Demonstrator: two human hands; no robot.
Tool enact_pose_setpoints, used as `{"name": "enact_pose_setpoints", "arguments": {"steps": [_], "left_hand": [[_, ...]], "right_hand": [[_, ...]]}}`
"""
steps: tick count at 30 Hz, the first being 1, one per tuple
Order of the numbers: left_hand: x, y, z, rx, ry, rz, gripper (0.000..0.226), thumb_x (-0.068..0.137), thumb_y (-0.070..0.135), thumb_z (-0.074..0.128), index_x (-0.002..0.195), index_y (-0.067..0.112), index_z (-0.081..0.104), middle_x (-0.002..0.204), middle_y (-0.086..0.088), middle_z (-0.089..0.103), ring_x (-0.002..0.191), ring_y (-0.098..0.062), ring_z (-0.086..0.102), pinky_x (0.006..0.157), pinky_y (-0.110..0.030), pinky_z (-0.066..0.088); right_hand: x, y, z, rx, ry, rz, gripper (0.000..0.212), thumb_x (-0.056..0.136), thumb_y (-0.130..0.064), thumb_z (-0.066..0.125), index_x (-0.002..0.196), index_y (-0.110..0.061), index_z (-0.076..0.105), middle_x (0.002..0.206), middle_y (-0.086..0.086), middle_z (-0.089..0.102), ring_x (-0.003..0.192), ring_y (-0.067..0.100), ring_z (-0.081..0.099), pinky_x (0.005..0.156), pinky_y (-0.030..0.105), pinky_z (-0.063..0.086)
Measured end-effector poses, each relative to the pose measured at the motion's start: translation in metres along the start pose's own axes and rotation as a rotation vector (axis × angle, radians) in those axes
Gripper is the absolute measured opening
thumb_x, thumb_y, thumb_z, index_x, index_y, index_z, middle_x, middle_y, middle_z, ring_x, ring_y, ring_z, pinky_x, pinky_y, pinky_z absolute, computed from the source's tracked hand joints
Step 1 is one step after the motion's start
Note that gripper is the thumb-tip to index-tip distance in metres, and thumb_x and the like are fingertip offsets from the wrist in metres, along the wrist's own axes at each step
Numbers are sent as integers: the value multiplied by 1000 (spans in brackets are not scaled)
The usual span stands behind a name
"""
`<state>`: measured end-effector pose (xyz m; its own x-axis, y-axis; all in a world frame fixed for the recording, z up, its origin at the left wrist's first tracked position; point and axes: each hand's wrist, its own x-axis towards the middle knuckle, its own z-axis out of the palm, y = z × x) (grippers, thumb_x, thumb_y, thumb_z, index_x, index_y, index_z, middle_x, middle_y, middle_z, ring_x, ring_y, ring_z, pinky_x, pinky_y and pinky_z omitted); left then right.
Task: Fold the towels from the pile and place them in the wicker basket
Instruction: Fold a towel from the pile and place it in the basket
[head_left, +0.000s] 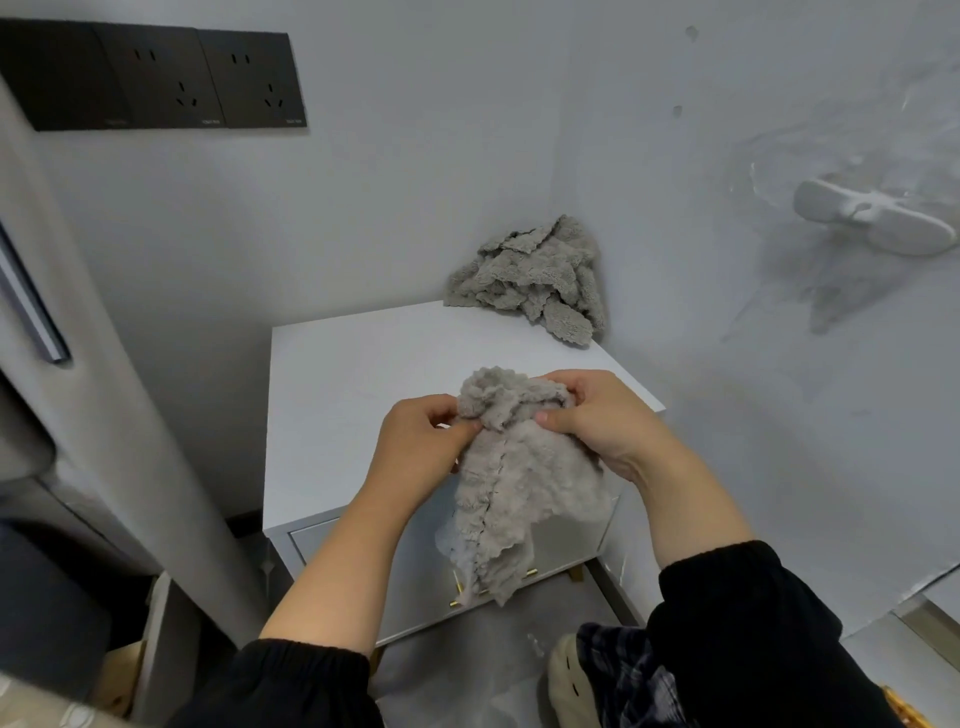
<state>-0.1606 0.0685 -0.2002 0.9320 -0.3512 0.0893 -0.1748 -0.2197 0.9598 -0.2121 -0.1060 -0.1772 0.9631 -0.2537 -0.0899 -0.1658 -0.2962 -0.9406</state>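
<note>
A fluffy grey towel (514, 478) hangs crumpled in the air above the front of the white nightstand (353, 395). My left hand (415, 447) pinches its upper left edge. My right hand (597, 415) grips the bunched top of the towel from the right, thumb pressed on the cloth. The towel's lower end dangles in front of the nightstand's drawer. A pile of grey towels (535, 280) lies at the back right corner of the nightstand, against the wall. At the lower right edge a sliver of woven material (904, 709) shows; I cannot tell if it is the wicker basket.
White walls close in behind and to the right of the nightstand. A black socket panel (156, 78) sits on the wall at upper left. A white holder (872, 218) is stuck on the right wall. A grey upholstered edge (104, 364) runs down the left. My foot in a beige slipper (571, 680) is at the bottom.
</note>
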Motion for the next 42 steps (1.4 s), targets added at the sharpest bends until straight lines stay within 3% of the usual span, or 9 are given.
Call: {"name": "enact_pose_setpoints", "arguments": {"steps": [4, 8, 14, 19, 25, 29, 33, 36, 42], "left_hand": [[6, -4, -4, -195, 71, -208, 18, 89, 5, 51, 82, 6, 68, 71, -7, 64, 63, -19, 57, 57, -31, 46], [5, -1, -6, -435, -34, -382, 30, 99, 46, 36, 112, 23, 52, 91, 1, 59, 76, -13, 55, 62, -29, 43], [-1, -1, 11, 198, -176, -95, 95, 75, 51, 71, 148, 38, 12, 125, 8, 45, 102, -10, 56, 79, -25, 44], [-6, 5, 21, 133, -269, -46, 87, 74, 50, 72, 145, 39, 22, 120, 12, 48, 101, -4, 56, 84, -23, 46], [-7, 1, 21, 398, -79, 101, 14, 81, 18, 58, 94, 22, 62, 91, 5, 56, 86, -14, 52, 69, -23, 40], [-3, 3, 15, 255, 37, 38, 33, 80, -2, 44, 88, 22, 67, 82, 14, 62, 76, -3, 54, 61, -13, 37], [-6, 10, 12, -20, -128, -76, 22, 89, 16, 50, 83, 23, 70, 79, 10, 67, 77, -10, 60, 67, -24, 43], [-6, 8, 9, 186, -247, -30, 13, 82, 38, 65, 90, 28, 68, 87, 12, 68, 84, -7, 63, 71, -24, 48], [3, -3, -4, 642, -126, 45, 36, 75, 0, 52, 99, 22, 67, 86, 6, 60, 85, -17, 57, 67, -26, 42]], "right_hand": [[0, -2, -4, -130, 82, 5, 19, 88, -8, 61, 82, -23, 70, 88, 4, 71, 87, 22, 67, 86, 38, 52], [1, -6, -5, -246, 119, 33, 31, 92, -27, 56, 79, -1, 63, 78, 14, 61, 72, 22, 56, 69, 32, 41], [-5, -20, -3, -369, 96, 116, 40, 91, -36, 53, 70, -3, 55, 71, 21, 50, 66, 20, 47, 60, 29, 31], [-6, -24, 1, -440, 156, 56, 46, 86, -27, 59, 50, -17, 31, 50, 1, 28, 46, 15, 25, 48, 30, 21], [-9, -22, -6, -352, 55, -22, 13, 78, -26, 73, 71, -16, 69, 62, -2, 61, 58, 10, 52, 58, 25, 39], [-7, -18, -12, -322, 23, -11, 9, 77, -16, 74, 75, -24, 71, 75, -5, 69, 72, 10, 61, 70, 26, 48], [-7, -16, -15, -350, 133, -16, 13, 85, -20, 68, 74, -13, 70, 64, -2, 61, 59, 7, 51, 53, 20, 38], [-8, -16, -20, -401, 48, 29, 43, 88, -31, 64, 50, -15, 50, 43, -7, 41, 39, 5, 35, 47, 24, 27], [-9, -13, -32, -351, 1, 131, 58, 87, -34, 66, 40, -19, 36, 32, -12, 30, 28, 5, 27, 51, 27, 23]]}}
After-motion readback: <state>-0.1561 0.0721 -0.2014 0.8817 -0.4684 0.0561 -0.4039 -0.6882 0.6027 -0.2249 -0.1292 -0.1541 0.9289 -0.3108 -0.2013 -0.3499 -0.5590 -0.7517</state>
